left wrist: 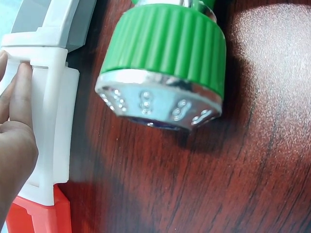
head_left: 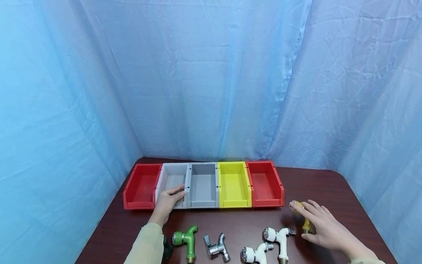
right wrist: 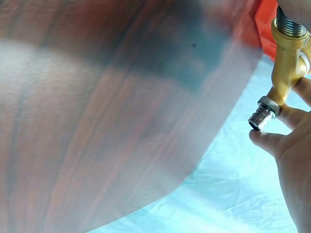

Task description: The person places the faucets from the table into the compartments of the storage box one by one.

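My right hand (head_left: 319, 225) grips a yellow faucet (head_left: 306, 223) at the right of the table, thumb near its brass threaded end and a finger by its knob. In the right wrist view, the yellow faucet (right wrist: 286, 68) shows its silver nozzle beside my fingers (right wrist: 267, 141). My left hand (head_left: 168, 201) reaches over the front of the white bin (head_left: 174, 169), its fingers loosely extended and holding nothing. In the left wrist view, those fingers (left wrist: 20, 94) lie at the bin's front rim. A green faucet (head_left: 189, 242) lies to the right of the left sleeve.
Red (head_left: 143, 187), grey (head_left: 202, 187), yellow (head_left: 234, 187) and second red (head_left: 263, 185) bins stand in row with the white one. Nearer me lie a chrome faucet (head_left: 217, 247), two white faucets (head_left: 281, 242), and a dark object (head_left: 167, 251) partly behind the sleeve. Blue curtains (head_left: 204, 73) surround the table.
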Motion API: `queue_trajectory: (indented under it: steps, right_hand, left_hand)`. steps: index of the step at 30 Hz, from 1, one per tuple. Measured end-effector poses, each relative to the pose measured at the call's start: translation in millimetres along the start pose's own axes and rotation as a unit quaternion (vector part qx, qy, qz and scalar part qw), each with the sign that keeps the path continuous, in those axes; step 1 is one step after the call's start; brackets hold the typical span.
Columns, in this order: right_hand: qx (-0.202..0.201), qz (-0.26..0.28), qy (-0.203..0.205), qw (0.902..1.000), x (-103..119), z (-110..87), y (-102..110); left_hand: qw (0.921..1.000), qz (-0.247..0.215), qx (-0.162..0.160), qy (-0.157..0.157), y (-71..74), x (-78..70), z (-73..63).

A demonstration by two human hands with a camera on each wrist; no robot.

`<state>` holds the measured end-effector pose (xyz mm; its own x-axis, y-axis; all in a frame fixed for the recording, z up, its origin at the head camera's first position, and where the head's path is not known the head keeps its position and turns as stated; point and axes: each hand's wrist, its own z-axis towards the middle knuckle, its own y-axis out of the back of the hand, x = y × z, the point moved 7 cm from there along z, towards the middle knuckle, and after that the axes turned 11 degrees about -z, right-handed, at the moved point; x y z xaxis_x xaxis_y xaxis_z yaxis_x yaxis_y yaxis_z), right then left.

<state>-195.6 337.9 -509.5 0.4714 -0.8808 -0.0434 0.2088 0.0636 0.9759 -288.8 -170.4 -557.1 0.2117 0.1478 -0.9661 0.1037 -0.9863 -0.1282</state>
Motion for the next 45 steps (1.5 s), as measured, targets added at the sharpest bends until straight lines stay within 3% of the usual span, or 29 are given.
queue_trajectory:
  steps: [11, 18, 26, 45]
  right_hand:
    - [0.002, 0.0, 0.018, 0.9998, 5.9, 27.5, 10.5]
    - [0.02, 0.004, 0.016, 0.9997, 8.6, 40.9, 10.6]
    - [0.01, 0.007, 0.025, 0.9996, 11.8, 53.0, 6.4]
    - [0.053, 0.018, 0.01, 0.9984, 16.3, 85.4, 1.9]
  left_hand:
    - [1.0, -0.003, 0.008, 0.0, 0.7, 1.1, 0.2]
    - [1.0, -0.004, 0.007, -0.003, 1.6, 1.4, 0.7]
    - [1.0, -0.002, 0.006, -0.003, 1.0, 2.2, 1.0]
    - [1.0, -0.003, 0.009, -0.001, 1.0, 2.4, 2.1]
